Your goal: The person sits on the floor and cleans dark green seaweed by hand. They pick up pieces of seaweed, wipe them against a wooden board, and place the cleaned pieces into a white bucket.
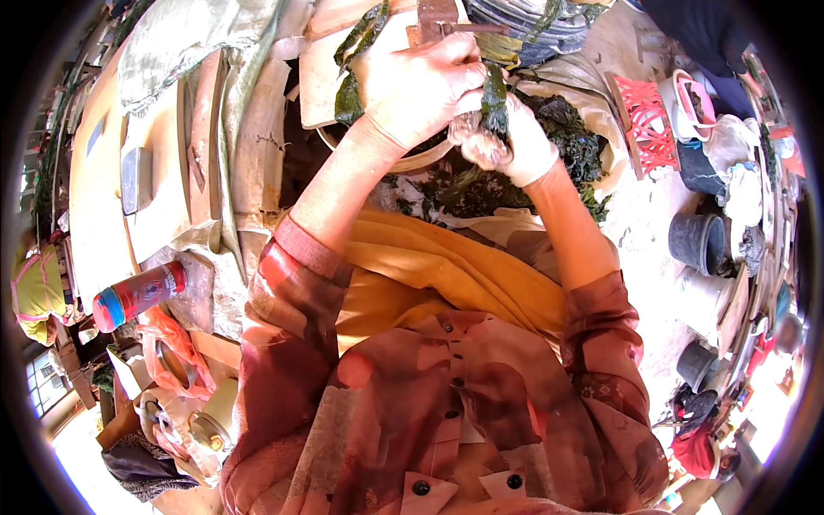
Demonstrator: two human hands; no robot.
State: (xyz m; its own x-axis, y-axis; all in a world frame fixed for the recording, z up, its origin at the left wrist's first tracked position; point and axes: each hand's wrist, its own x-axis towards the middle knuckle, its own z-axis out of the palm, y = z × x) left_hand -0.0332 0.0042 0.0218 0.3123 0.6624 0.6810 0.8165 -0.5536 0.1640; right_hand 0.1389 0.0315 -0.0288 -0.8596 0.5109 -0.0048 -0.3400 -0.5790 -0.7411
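My left hand is raised over the heap, its fingers bent close to a wet strip of dark green seaweed. Just right of it, my right hand, in a pale glove, is closed around that seaweed and a pale, lumpy piece whose kind I cannot tell. Another seaweed strip hangs left of my left hand. A rusty metal bar on a block stands just beyond my hands. Below them lie a round container's rim and dark seaweed in an open sack.
A wooden table with a grey metal box and a red and blue bottle is at left. At right are a stool with red webbing and dark buckets. A person in dark clothing is at upper right.
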